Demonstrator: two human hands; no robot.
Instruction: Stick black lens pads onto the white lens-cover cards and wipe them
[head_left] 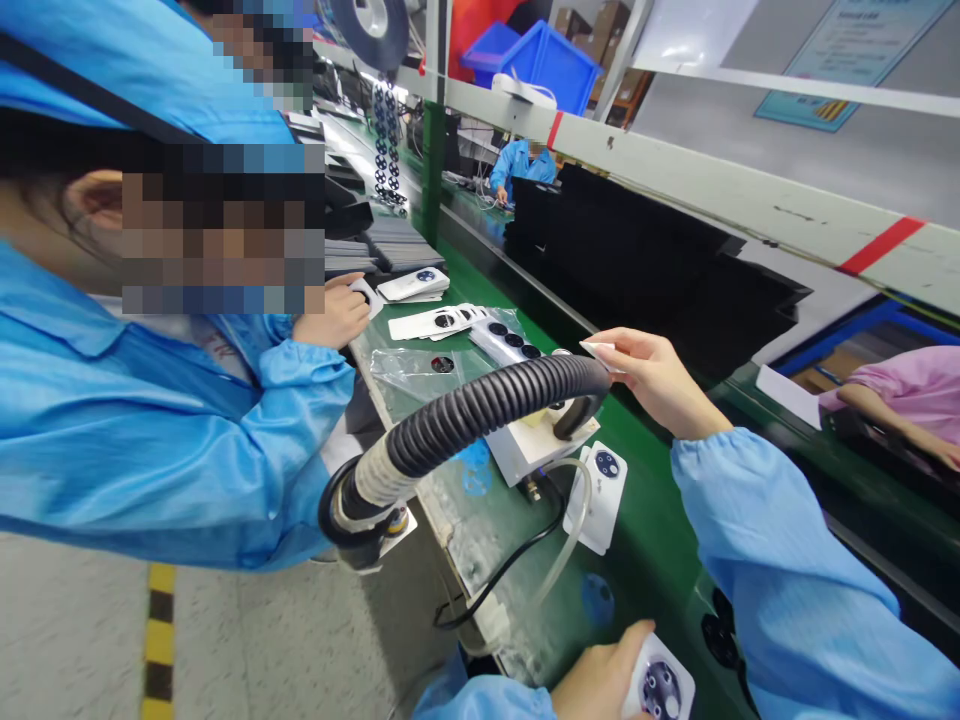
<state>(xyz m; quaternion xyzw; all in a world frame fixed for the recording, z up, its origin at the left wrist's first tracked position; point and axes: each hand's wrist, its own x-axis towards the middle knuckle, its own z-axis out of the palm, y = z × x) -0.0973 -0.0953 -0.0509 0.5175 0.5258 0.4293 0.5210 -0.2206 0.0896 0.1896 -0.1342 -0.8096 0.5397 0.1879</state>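
My left hand [596, 682], low in the frame, grips a white phone back cover [684, 682] that has a round black camera ring. Farther up, my right hand [664, 385] pinches a thin white piece [602, 350] between its fingertips, close to the bend of a black corrugated hose [495, 400]. The hose partly hides the white box-shaped device [517, 455] beneath it. A small stack of white phone covers [598, 515] with dark round camera rings lies on the green bench [637, 470] between my hands.
On the left sits a co-worker in a blue smock [150, 430], one hand [335, 312] at a white cover. Phone-cover stacks [435, 322] lie nearby. A black cable [517, 560] and pale tube [574, 545] cross the bench. Black sheets [622, 250] stand along the line.
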